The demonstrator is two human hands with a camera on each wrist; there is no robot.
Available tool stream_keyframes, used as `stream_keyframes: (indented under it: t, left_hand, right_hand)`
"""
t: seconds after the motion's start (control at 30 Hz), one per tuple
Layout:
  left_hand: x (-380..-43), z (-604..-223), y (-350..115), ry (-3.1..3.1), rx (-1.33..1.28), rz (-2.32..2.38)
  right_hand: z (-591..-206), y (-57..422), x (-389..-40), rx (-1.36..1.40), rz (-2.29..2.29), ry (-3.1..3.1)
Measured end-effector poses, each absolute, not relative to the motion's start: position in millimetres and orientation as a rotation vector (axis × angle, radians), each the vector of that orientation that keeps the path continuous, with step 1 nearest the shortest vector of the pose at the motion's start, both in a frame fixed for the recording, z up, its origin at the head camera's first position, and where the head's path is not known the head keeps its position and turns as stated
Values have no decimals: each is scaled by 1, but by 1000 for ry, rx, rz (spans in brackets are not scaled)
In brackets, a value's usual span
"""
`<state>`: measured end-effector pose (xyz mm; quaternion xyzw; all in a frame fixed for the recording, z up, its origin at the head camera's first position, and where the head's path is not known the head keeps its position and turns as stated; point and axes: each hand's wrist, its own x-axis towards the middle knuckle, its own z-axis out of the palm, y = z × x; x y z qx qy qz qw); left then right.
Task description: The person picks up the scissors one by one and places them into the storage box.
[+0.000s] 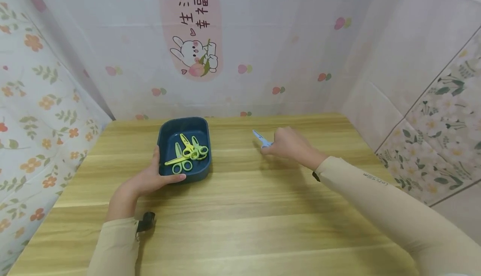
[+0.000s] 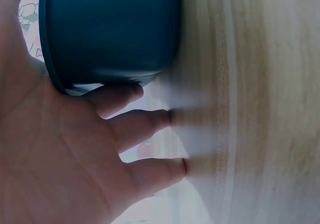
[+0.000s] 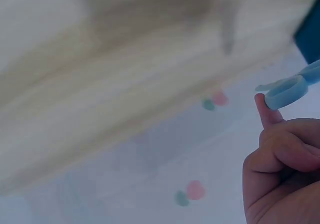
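A dark blue bin (image 1: 204, 171) stands on the left of the table with several yellow and green scissors (image 1: 186, 166) heaped inside. My left hand (image 1: 144, 180) rests against its near left corner, thumb along the near side and the other fingers at the left side. In the left wrist view, the fingers (image 2: 142, 129) are spread and mostly straight, and one touches the bin wall (image 2: 110, 28). To the right of the bin, my right hand (image 1: 291, 144) pinches light blue scissors (image 1: 262, 138), blades pointing away and left. The right wrist view shows their round handle loop (image 3: 287, 91) by a fingertip.
The wooden table (image 1: 233, 213) ends at a patterned curtain (image 1: 248, 50) behind. Floral cloth (image 1: 41, 121) hangs on the left, and a floral panel (image 1: 443, 117) stands on the right.
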<state>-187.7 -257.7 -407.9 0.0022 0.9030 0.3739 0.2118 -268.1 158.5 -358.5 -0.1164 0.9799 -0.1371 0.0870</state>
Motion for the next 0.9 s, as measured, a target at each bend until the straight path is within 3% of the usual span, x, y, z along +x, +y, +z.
stream_keyframes:
  t: [0.63,0.9]
  left_hand:
    - [-186,-413,-259,2534,27,1060]
    - [-190,-409,-261,2541,38,1030]
  right_hand:
    - [-319,22,-281,-626,-324,2978]
    - [-319,-27,-282,-733,-213,2982]
